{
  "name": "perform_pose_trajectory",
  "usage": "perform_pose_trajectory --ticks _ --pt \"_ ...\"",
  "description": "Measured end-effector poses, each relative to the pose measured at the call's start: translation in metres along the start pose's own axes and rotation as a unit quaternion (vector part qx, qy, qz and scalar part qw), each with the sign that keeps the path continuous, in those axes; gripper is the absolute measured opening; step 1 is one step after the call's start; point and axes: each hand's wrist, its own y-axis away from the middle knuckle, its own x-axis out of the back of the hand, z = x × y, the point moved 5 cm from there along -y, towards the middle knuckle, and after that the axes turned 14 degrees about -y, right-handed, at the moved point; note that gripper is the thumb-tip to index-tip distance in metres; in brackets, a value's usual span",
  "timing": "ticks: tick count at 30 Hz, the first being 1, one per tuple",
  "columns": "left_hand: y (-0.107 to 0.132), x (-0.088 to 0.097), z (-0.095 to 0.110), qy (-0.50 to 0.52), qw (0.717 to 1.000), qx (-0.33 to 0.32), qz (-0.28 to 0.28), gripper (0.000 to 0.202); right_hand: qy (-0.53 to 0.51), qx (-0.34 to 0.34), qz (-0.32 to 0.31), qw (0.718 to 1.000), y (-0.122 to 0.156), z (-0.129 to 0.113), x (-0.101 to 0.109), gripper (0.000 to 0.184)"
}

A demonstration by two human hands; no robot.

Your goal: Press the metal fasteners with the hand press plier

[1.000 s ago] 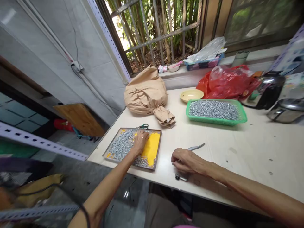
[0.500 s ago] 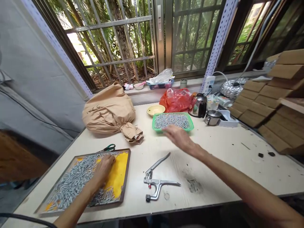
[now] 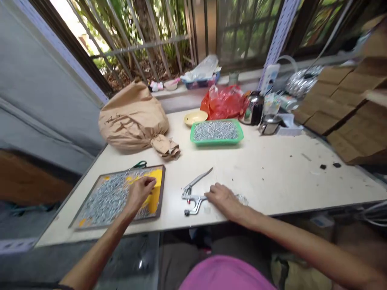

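Metal snap pliers [image 3: 196, 198] lie on the table with their handles spread apart. My right hand [image 3: 225, 201] is over the lower handle, its fingers curled round the end. My left hand [image 3: 140, 193] hovers at the right part of a shallow tray [image 3: 163, 177], thumb and fingertips pinched together. Whatever the pinch holds, if anything, is too small to make out. Many small silvery metal pieces [image 3: 105, 201] fill most of that tray, whose yellow bottom [image 3: 157, 175] shows near my left fingers. A green container [image 3: 217, 142] of similar small pieces stands farther back.
Behind the tray lie green-handled scissors [image 3: 140, 164]. A big brown paper bag [image 3: 133, 117] stands at the back left. A yellow bowl [image 3: 195, 117], a red plastic bag [image 3: 223, 102] and a metal cup [image 3: 270, 125] line the back. Cardboard boxes [image 3: 347, 108] are stacked at right.
My right hand has come back from the green container to the pliers' lower handle. My left hand has shifted towards the tray's right side, fingertips pinched. The view has tilted down.
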Motion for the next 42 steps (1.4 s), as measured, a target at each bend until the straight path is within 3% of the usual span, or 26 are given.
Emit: perform_pose_trajectory --ticks 2,4,7,10,19,30,38,39,42 --pt "0.033 -0.024 0.023 0.147 0.982 0.039 -0.108 0.031 0.009 0.005 -0.002 1.0 0.001 0.001 0.001 0.017" --pt "0.062 -0.05 0.04 0.213 0.955 0.086 -0.185 0.033 0.016 0.009 0.004 1.0 0.002 0.001 -0.001 0.017" --pt "0.085 -0.08 0.048 0.252 0.928 0.136 -0.238 0.032 0.023 0.012 0.013 1.0 0.004 0.002 -0.004 0.016" --pt "0.088 -0.094 0.048 0.277 0.91 0.148 -0.271 0.03 0.03 0.014 0.017 0.999 0.005 0.001 -0.005 0.015" --pt "0.085 -0.106 0.05 0.303 0.886 0.164 -0.311 0.028 0.029 -0.005 0.009 1.0 0.006 -0.003 -0.001 0.017" --pt "0.076 -0.097 0.056 0.144 0.924 0.142 -0.325 0.02 0.03 -0.007 -0.006 1.0 0.006 -0.007 0.002 0.021" --pt "0.076 -0.103 0.051 0.137 0.904 0.127 -0.384 0.028 -0.007 -0.002 -0.026 1.0 0.004 -0.005 0.011 0.017" --pt "0.076 -0.104 0.05 0.136 0.903 0.129 -0.387 0.029 -0.021 0.007 -0.02 1.0 0.002 -0.002 0.014 0.023" --pt "0.078 -0.103 0.051 0.138 0.9 0.146 -0.387 0.028 -0.035 0.038 -0.008 0.999 -0.013 0.013 0.02 0.073"
